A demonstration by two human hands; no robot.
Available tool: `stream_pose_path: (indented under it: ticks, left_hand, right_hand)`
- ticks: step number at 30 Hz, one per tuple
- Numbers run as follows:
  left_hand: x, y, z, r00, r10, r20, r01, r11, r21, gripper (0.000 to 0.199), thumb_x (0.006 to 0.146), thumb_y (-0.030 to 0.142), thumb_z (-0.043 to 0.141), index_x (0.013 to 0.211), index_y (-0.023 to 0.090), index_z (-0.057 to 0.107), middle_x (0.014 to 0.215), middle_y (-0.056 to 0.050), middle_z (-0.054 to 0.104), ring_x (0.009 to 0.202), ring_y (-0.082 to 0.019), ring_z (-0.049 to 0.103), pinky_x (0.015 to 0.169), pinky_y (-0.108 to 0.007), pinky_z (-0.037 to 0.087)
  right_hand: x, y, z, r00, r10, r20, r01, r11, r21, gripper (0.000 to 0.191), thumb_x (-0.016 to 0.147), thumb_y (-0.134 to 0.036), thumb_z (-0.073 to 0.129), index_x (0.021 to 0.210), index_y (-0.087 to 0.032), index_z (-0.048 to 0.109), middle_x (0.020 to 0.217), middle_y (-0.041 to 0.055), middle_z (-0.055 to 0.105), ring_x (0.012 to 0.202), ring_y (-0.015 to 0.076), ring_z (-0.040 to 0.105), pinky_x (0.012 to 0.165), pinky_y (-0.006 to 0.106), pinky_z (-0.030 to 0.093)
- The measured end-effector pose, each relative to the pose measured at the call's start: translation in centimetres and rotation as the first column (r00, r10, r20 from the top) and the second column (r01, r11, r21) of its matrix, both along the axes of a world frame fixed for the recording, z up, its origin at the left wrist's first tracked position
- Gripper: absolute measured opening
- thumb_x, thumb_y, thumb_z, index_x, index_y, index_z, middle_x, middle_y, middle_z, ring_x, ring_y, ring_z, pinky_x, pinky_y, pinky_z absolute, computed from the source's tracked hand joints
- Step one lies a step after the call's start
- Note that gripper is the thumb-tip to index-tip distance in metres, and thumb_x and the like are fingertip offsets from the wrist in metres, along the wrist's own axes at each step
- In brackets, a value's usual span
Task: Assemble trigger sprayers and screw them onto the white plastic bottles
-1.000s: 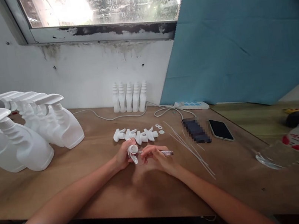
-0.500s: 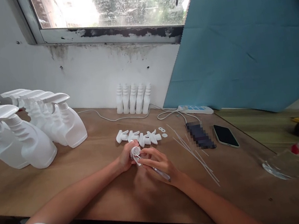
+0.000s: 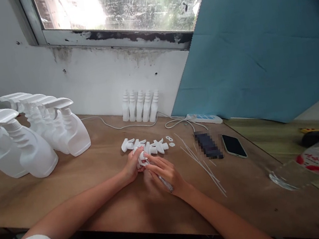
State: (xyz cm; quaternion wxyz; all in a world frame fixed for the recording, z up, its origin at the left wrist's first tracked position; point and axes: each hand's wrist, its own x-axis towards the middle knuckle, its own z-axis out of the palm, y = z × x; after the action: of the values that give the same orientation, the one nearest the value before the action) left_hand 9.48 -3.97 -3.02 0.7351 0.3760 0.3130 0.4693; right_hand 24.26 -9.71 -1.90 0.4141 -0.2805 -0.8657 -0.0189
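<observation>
My left hand (image 3: 131,166) is closed around a small white spray head (image 3: 142,159) above the middle of the wooden table. My right hand (image 3: 165,171) pinches a slim metal tool (image 3: 165,183), its tip at the spray head and its rear end sticking out below the fingers. Just behind my hands lie several white spray heads (image 3: 160,146), with small white discs (image 3: 172,144) to their right. Thin clear tubes (image 3: 201,166) lie loosely crossed to the right of my right hand.
Large white spray bottles (image 3: 37,153) stand at the left. Slim white bottles (image 3: 140,107) line the wall. Rightward are a power strip (image 3: 204,118), a blurred dark item (image 3: 208,144), a phone (image 3: 234,145) and a clear plastic bottle (image 3: 301,166) lying down.
The whole view has shifted slightly. The spray head in my left hand has tilted, and its round opening shows less. My right hand keeps the tool against it.
</observation>
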Motion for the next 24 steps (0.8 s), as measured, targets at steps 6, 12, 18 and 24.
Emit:
stream_pose_path:
  ticks: [6, 12, 18, 24]
  left_hand:
    - [0.3, -0.3, 0.5, 0.999, 0.047, -0.010, -0.047, 0.999, 0.009, 0.041, 0.072, 0.053, 0.067, 0.076, 0.018, 0.045, 0.052, 0.005, 0.047, 0.037, -0.006, 0.038, 0.034, -0.018, 0.019]
    - [0.4, -0.4, 0.2, 0.999, 0.042, -0.024, -0.039, 0.993, 0.113, 0.041, 0.074, 0.054, 0.065, 0.078, 0.018, 0.045, 0.054, 0.004, 0.050, 0.037, -0.007, 0.043, 0.034, -0.017, 0.024]
    - [0.3, -0.2, -0.1, 0.999, 0.034, -0.009, -0.032, 0.991, 0.130, 0.042, 0.075, 0.055, 0.064, 0.078, 0.017, 0.046, 0.057, 0.003, 0.051, 0.038, -0.008, 0.047, 0.034, -0.019, 0.027]
    - [0.1, -0.2, -0.1, 1.000, 0.000, -0.018, 0.003, 0.989, 0.146, 0.043, 0.077, 0.057, 0.061, 0.079, 0.017, 0.044, 0.060, 0.004, 0.051, 0.039, -0.008, 0.049, 0.033, -0.018, 0.026]
  right_hand:
    - [0.2, 0.2, 0.0, 0.999, -0.034, -0.031, 0.033, 0.999, -0.033, 0.028, 0.089, -0.010, 0.048, 0.110, -0.022, 0.062, 0.131, 0.0125, 0.057, 0.110, 0.0239, 0.060, 0.091, 0.042, 0.050]
    - [0.1, -0.1, 0.0, 0.984, -0.042, -0.171, 0.012, 0.984, -0.176, 0.024, 0.091, -0.014, 0.047, 0.105, -0.021, 0.064, 0.128, 0.0117, 0.058, 0.115, 0.0225, 0.058, 0.097, 0.039, 0.048]
    - [1.8, 1.0, 0.2, 0.932, -0.146, -0.332, 0.063, 0.967, -0.249, 0.020, 0.093, -0.021, 0.046, 0.100, -0.022, 0.065, 0.122, 0.0098, 0.062, 0.113, 0.0217, 0.059, 0.100, 0.039, 0.045]
    - [6.3, 4.3, 0.1, 0.799, -0.379, -0.467, 0.234, 0.911, -0.340, 0.023, 0.091, -0.033, 0.049, 0.092, -0.020, 0.068, 0.111, 0.0082, 0.067, 0.108, 0.0226, 0.060, 0.097, 0.040, 0.044]
